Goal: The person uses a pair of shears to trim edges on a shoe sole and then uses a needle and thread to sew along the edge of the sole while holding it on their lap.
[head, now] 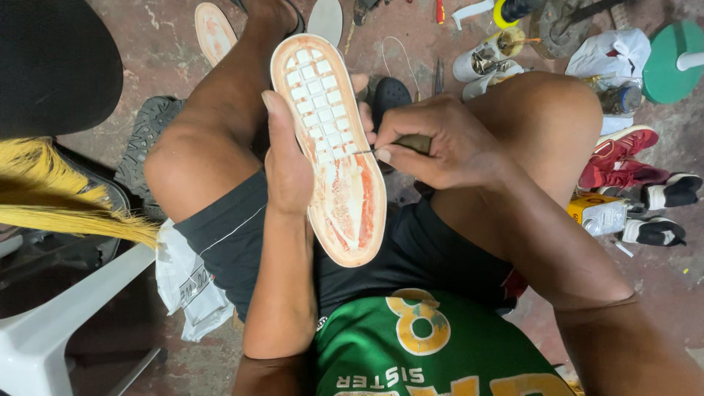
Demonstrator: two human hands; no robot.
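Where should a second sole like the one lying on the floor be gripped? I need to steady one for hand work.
Grip the shoe sole along its long edge at mid-length, from the side, as the left hand does; the narrow waist fits a palm, leaving the gridded face open to the right hand.

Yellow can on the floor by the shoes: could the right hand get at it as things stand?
Probably not freely. The right hand grips a tool against the sole that the left hand holds. The yellow can lies beyond the right thigh, otherwise unobstructed.

Knees (183,165) are flanking the shoe sole (330,150) — floor beyond is lying crowded with cans (484,62) and shoes (631,165).
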